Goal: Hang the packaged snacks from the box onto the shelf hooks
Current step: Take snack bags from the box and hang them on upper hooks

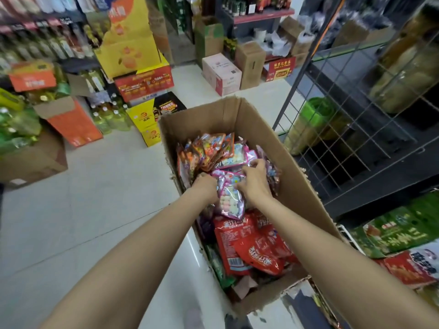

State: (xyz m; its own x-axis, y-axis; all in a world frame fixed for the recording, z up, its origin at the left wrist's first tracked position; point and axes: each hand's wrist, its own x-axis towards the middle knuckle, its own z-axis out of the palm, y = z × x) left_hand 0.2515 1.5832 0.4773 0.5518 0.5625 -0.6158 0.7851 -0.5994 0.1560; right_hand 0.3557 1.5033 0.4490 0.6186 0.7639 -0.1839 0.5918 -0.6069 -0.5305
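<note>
Both hands (206, 186) grip candy packets (229, 198); box (297, 162) on tiled floor (95, 198).

Matt torn cardboard box (240, 119), glossy plastic snack packets (229, 198), black wire-mesh shelf (351, 129)

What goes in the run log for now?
phase: picking | both hands gripping pink candy packets | in cardboard box | none hung
</note>
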